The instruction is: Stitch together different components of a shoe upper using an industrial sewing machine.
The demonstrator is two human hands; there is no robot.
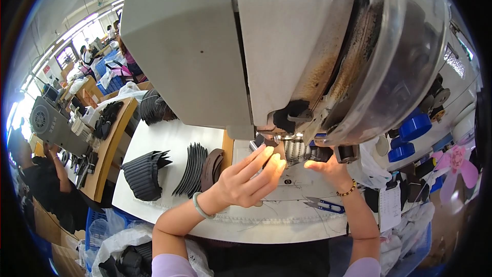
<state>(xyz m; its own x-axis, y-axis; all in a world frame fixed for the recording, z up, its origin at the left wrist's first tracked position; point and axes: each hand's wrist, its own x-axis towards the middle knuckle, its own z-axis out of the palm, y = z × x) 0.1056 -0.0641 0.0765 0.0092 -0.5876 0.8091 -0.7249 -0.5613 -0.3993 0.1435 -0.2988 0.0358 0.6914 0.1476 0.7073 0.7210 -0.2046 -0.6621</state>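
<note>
A large grey sewing machine head (195, 56) fills the upper middle, its lit needle area low at the centre. My left hand (251, 178), with a pale bangle on the wrist, is raised just in front of that area. Its fingers are bent and close together; a small dark bit shows between them, too unclear to name. My right hand (332, 171), wearing a beaded bracelet, is on the right side of the needle area. Its thumb is stretched out, and its other fingers are partly hidden behind machine parts. Blue-handled thread snips (328, 205) lie below, near the right forearm.
On the white table (246, 225) at left are a stack of black ribbed pieces (143, 177), thin curved black strips (190, 170) and brown curved pieces (212, 166). A pink fan (456, 161) and blue spools (415, 125) stand right. Another person (51, 184) works at far left.
</note>
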